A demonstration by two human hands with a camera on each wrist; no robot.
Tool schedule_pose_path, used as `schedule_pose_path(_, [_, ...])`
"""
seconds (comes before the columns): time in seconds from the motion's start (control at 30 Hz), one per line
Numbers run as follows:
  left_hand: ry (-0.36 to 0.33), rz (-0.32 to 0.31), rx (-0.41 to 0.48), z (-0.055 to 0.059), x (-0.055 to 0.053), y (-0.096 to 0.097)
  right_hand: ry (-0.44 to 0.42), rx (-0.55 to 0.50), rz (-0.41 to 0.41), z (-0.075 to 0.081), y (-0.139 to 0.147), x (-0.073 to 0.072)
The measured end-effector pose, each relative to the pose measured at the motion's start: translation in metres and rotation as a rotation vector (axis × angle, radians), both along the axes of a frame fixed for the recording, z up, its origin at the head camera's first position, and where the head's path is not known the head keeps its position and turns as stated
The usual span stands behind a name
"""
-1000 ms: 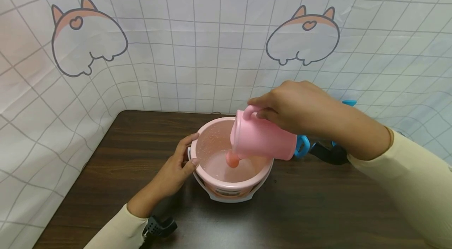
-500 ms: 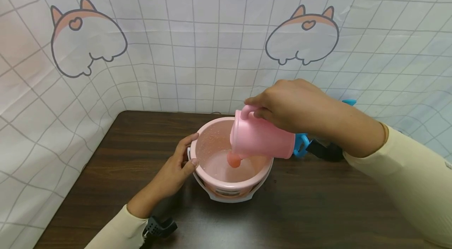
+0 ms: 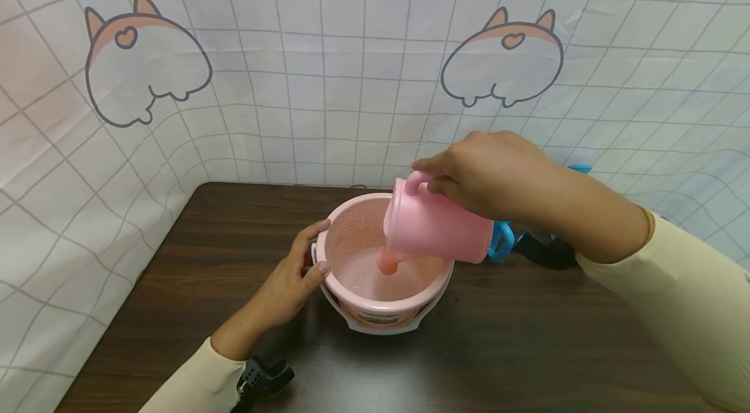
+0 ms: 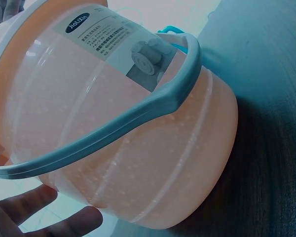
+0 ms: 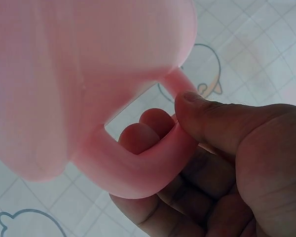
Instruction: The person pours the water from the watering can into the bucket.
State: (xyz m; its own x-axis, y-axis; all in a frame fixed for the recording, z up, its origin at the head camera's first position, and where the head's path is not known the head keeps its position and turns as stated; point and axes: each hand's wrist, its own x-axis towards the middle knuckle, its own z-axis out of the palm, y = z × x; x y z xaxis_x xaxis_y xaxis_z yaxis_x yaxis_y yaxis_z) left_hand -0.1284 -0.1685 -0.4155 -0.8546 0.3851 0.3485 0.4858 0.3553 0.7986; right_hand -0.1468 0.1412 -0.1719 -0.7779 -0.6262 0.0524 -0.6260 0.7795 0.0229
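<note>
A pale pink bucket (image 3: 381, 306) stands on the dark table, its light handle (image 4: 138, 116) hanging down along the outside. My left hand (image 3: 287, 289) grips its left rim, thumb at the upper edge and fingers against the outer side. Over the right part of the bucket, my right hand (image 3: 492, 175) holds a pink pitcher (image 3: 439, 230) by its handle (image 5: 143, 177), thumb and fingers curled round the loop. The pitcher lies nearly on its side, mouth facing left. A rounded coral-red patch (image 3: 387, 262) shows under its lower lip. Droplets dot the bucket's inner wall.
Behind the pitcher, a blue loop (image 3: 502, 240) sticks out at the right, and another blue piece (image 3: 580, 169) appears above the forearm. A white gridded curtain (image 3: 328, 74) with dog drawings closes off the back and sides of the dark wooden table (image 3: 234, 237).
The pitcher and right hand shift slightly left, then back to the right, staying tilted over the bucket. My left hand and the bucket stay in place.
</note>
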Motion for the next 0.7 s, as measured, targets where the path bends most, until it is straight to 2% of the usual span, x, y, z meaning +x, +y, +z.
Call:
schedule_pose_path(0.37, [-0.004, -0.005, -0.004, 0.002, 0.0, 0.0, -0.008, -0.164, -0.018, -0.007, 0.031, 0.003])
schedule_pose_path(0.53, [-0.008, -0.003, -0.015, 0.003, 0.0, 0.001, 0.027, -0.277, -0.002, -0.019, 0.052, 0.005])
schedule_pose_path(0.7, [-0.015, 0.001, -0.019, 0.003, 0.0, 0.001, 0.119, -0.399, 0.067, -0.034, 0.073, 0.009])
